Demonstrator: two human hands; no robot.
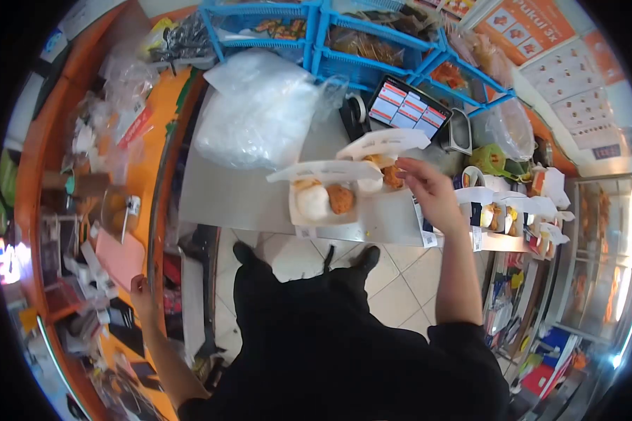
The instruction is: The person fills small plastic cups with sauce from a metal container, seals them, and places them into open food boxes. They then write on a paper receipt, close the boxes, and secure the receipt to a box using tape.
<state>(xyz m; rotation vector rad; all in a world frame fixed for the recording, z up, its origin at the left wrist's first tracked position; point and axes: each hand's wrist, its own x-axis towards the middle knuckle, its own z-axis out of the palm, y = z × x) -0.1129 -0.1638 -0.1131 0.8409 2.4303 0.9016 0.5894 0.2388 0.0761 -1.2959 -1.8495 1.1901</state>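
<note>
Two open cardboard food boxes stand side by side at the steel counter's front. The nearer box (pixel 322 220) holds a white mound of rice (pixel 313 203) and a brown fried piece (pixel 340 199), its lid raised. Behind it to the right, the second box (pixel 386 144) has similar food. My right hand (pixel 428 188) is at this box's right side, thumb and fingers apart, fingertips beside its fried piece (pixel 392 177). Far to the left, my left hand (pixel 142 295) is by the orange counter, below a pink sheet (pixel 119 256). Its fingers look curled; anything in them is hidden.
A large clear plastic bag (pixel 256 109) lies on the steel counter (pixel 218 200). A tablet (pixel 409 107) stands behind the boxes, below blue crates (pixel 365 59). More open food boxes (pixel 498 210) line the right. A glass display case (pixel 600 238) stands beyond.
</note>
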